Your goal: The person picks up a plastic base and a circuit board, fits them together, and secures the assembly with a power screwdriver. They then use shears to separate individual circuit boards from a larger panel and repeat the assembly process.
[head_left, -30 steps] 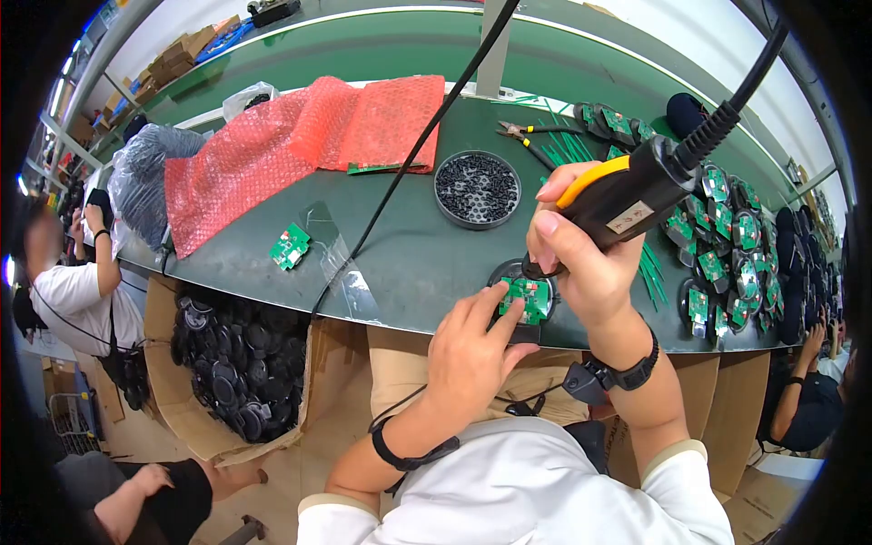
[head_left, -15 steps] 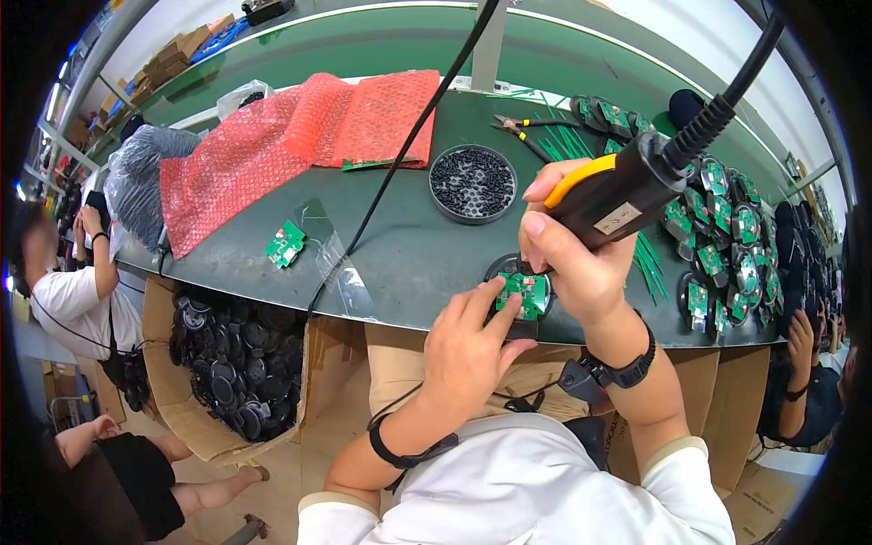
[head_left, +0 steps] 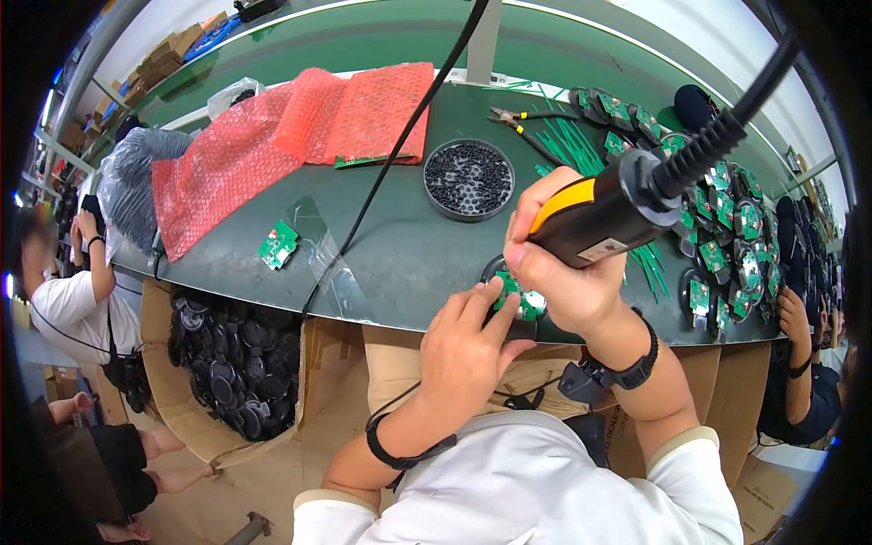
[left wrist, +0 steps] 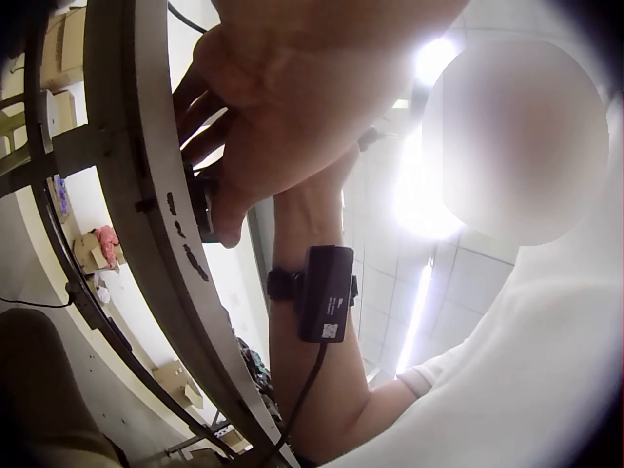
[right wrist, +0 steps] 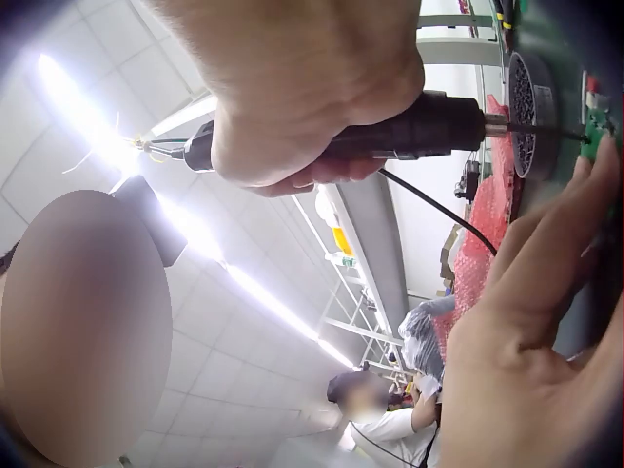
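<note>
My right hand (head_left: 577,286) grips a black and yellow electric screwdriver (head_left: 604,213) with a thick cable at its rear. In the right wrist view, its thin bit (right wrist: 546,130) points down at a green circuit board (right wrist: 597,136). That board (head_left: 530,306) lies on a round black housing (head_left: 491,270) near the table's front edge, partly hidden by both hands. My left hand (head_left: 461,350) rests its extended index and middle fingertips on the board's left side, the thumb stretched along the near side. In the left wrist view the left hand (left wrist: 283,88) stands at the table's edge.
A round dish of small black screws (head_left: 469,180) stands ahead. Pliers (head_left: 531,123), green strips (head_left: 577,145) and many housings with boards (head_left: 718,245) lie right. Red bubble wrap (head_left: 300,123) and a loose board (head_left: 278,245) lie left. Below is a carton of black housings (head_left: 234,363).
My right hand and the screwdriver have shifted a little to the left over the board. My left hand stays at the board. A person at lower left has moved farther down and left.
</note>
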`<state>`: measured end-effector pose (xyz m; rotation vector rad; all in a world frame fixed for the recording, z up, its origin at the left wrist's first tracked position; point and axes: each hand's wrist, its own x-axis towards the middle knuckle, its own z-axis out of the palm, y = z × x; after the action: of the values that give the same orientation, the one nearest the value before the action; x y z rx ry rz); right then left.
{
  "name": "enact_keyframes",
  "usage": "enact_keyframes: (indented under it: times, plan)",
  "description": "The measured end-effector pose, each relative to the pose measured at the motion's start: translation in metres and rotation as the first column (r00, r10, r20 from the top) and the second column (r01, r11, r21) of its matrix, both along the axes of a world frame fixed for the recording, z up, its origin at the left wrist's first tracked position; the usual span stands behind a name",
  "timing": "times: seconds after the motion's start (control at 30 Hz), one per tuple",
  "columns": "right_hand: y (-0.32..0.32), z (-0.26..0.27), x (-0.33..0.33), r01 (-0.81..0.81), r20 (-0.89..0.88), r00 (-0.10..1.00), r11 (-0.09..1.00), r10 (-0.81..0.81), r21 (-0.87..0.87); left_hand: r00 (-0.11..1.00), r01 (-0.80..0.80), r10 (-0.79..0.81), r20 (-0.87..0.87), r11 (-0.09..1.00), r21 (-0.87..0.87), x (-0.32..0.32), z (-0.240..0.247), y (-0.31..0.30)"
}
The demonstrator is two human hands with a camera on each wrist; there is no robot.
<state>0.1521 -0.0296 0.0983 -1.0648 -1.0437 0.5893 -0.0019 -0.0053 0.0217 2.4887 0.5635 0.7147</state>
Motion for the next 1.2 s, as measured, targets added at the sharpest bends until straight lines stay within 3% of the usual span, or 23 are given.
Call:
enact_keyframes:
  times: [0.37, 0.47, 0.63, 0.8, 0.83, 0.87, 0.9, 0.93, 0.97, 1.0, 1.03, 1.1, 1.2]
  plan:
    - [0.0, -0.001, 0.009, -0.062, 0.0, 0.998, 0.998, 0.062, -0.025, 1.0, -0.01, 0.01, 0.001, 0.999, 0.03, 0.0, 0.004, -0.002]
    - [0.003, -0.001, 0.013, -0.106, -0.097, 0.99, 0.994, 0.103, -0.023, 1.0, -0.021, 0.021, 0.006, 0.999, 0.048, -0.001, 0.003, -0.003]
    - [-0.011, 0.027, 0.06, 0.132, -0.049, 0.991, 0.984, -0.126, 0.12, 0.999, -0.022, 0.021, 0.026, 0.998, 0.057, -0.003, -0.004, -0.005]
    - [-0.039, 0.005, 0.092, 0.196, 0.183, 0.961, 0.977, -0.209, 0.089, 0.99, -0.031, 0.031, 0.137, 1.0, 0.0, -0.005, -0.014, -0.001]
    - [-0.051, -0.001, 0.088, 0.464, 0.37, 0.797, 0.876, -0.478, 0.132, 0.99, -0.034, 0.034, 0.138, 0.999, -0.002, -0.004, -0.013, 0.0]
    - [-0.064, -0.006, 0.084, 0.673, 0.52, 0.527, 0.704, -0.672, 0.227, 0.983, -0.032, 0.036, 0.18, 0.999, -0.025, -0.004, -0.01, 0.001]
    - [-0.082, -0.01, 0.077, 0.622, 0.603, 0.521, 0.752, -0.605, 0.217, 0.974, -0.032, 0.041, 0.221, 0.998, -0.046, -0.002, -0.007, 0.004]
    - [-0.096, -0.01, 0.067, 0.517, 0.739, 0.537, 0.851, -0.407, 0.093, 0.974, -0.039, 0.049, 0.222, 0.998, -0.047, 0.0, -0.005, 0.007]
    - [-0.099, -0.012, 0.05, 0.357, 0.658, 0.728, 0.926, -0.191, -0.125, 0.96, 0.0, 0.028, 0.28, 0.995, -0.098, 0.003, -0.003, 0.011]
    - [-0.1, -0.023, 0.035, 0.263, 0.571, 0.816, 0.939, -0.093, -0.222, 0.942, 0.048, 0.003, 0.334, 0.988, -0.145, 0.005, 0.0, 0.013]
    - [-0.101, -0.036, 0.026, 0.226, 0.517, 0.853, 0.944, -0.071, -0.242, 0.944, 0.057, -0.007, 0.329, 0.988, -0.142, 0.008, 0.006, 0.013]
    - [-0.1, -0.053, 0.025, 0.205, 0.51, 0.856, 0.96, -0.081, -0.192, 0.927, 0.092, 0.033, 0.373, 0.945, -0.313, 0.013, 0.017, 0.011]
    - [-0.1, -0.045, 0.02, 0.317, 0.539, 0.816, 0.941, -0.207, -0.118, 0.922, 0.085, 0.027, 0.385, 0.958, -0.272, 0.015, 0.028, 0.008]
